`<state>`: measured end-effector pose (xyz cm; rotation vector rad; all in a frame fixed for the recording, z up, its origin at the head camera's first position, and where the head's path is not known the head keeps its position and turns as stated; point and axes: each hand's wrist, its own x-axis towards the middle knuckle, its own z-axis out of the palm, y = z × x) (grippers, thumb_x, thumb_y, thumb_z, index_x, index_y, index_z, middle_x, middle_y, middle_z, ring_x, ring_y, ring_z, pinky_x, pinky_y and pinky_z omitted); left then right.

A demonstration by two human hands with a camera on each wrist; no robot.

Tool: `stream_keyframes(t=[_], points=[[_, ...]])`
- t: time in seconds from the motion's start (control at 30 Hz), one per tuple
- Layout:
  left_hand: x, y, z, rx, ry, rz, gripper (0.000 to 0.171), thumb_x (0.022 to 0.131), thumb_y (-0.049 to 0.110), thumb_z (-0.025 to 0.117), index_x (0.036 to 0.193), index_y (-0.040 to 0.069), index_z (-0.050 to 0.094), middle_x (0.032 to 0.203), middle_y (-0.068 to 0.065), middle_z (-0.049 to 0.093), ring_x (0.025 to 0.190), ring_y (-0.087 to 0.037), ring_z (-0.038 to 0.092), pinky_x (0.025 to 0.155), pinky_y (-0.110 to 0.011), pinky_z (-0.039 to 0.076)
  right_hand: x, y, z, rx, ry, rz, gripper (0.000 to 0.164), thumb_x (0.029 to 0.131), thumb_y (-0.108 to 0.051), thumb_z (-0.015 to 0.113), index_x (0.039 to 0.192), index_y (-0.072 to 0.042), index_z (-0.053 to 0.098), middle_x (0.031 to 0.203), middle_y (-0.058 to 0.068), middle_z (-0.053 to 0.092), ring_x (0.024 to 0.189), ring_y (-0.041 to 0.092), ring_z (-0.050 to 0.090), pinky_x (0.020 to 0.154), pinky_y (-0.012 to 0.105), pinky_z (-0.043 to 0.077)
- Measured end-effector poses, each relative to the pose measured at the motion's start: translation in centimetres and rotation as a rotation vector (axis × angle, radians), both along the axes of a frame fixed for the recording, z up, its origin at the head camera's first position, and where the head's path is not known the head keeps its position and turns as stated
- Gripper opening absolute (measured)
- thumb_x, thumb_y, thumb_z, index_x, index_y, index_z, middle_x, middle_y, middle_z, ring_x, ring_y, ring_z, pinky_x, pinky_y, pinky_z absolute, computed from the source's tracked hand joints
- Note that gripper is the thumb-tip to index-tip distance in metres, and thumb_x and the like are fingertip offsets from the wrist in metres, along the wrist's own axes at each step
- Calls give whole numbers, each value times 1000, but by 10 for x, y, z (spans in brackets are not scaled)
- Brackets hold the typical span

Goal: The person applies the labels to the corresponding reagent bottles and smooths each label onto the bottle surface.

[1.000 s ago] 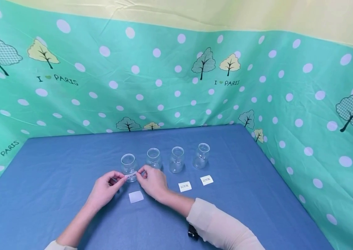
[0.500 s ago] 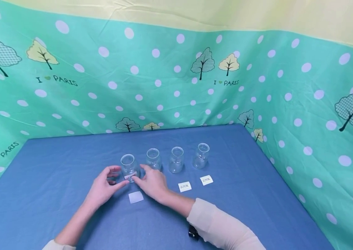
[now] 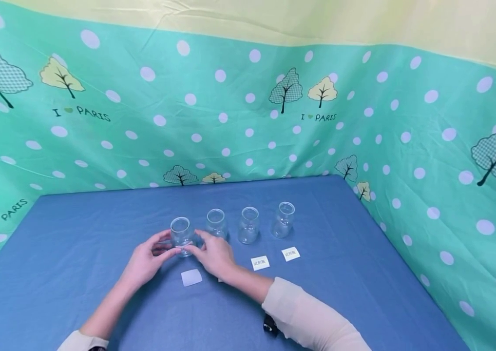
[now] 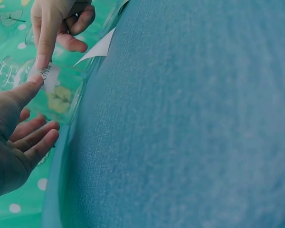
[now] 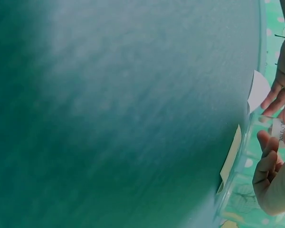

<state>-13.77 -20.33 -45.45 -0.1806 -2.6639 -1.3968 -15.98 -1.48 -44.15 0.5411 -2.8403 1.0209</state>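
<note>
The leftmost clear glass jar (image 3: 181,233) stands upright on the blue table, held between both hands. My left hand (image 3: 146,259) is at its left side, thumb pressing the front and fingers around the side. From the right, my right hand (image 3: 214,256) has its thumb on the front too, with fingers at the jar's far right. Under the thumbs is a white label (image 4: 51,80) with dark writing, partly covered. In front of the jar lies a blank white paper piece (image 3: 191,277).
Three more glass jars stand in a row to the right: one jar (image 3: 216,222), another jar (image 3: 248,226) and a last jar (image 3: 282,222). Two written labels, a nearer label (image 3: 260,263) and a farther label (image 3: 291,254), lie before them. A black object (image 3: 270,325) shows beneath the right sleeve.
The fingertips have gone from pinching the label's two ends to pressing it against the jar. The left hand opened away briefly, then came back with its thumb on the label.
</note>
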Motion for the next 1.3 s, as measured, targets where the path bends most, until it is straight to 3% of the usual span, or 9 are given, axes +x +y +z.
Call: stream_keyframes(t=[0.2,0.37,0.57,0.77,1.1,1.3], points=[[0,-2,1,-7,-1,-11,56,84,27,69,129,-1,51,118,-24,61,96,-33,66,79,-38,54,0,3,-1,-45,-67,43,50,90,-46,56,132,-19,54,52,-13,57,44,-6,45,51,15,38],[0,-3,0,-10,3,-10,57,84,28,69,130,0,52,118,-24,61,93,-32,67,76,-35,55,-2,4,-1,-50,-83,54,46,92,-43,54,133,-22,53,53,-10,59,43,-4,44,48,16,35],[-1,-5,0,-37,-4,-17,58,85,30,68,131,0,52,120,-22,61,93,-30,67,74,-31,55,-3,6,-1,-137,-113,75,41,94,-32,54,133,-18,53,55,-1,63,43,-2,43,47,17,34],[-1,-6,0,-47,-17,-15,57,87,34,65,131,2,52,121,-21,61,93,-29,67,72,-28,55,-3,6,-2,-174,-195,97,51,92,-42,55,135,-16,50,57,-6,61,47,-1,48,49,18,38],[-1,-7,-1,-45,-16,-17,54,86,33,66,130,3,53,121,-20,62,92,-27,68,72,-24,53,-4,7,-4,-220,-148,106,41,95,-32,53,132,-14,54,57,6,64,45,-3,45,50,16,36],[-1,-5,-3,-5,-60,-43,61,81,28,72,131,-2,50,123,-24,58,96,-30,67,76,-29,55,-3,5,-5,-181,-178,90,47,91,-30,60,134,-10,51,57,-1,63,46,-3,48,49,16,38]])
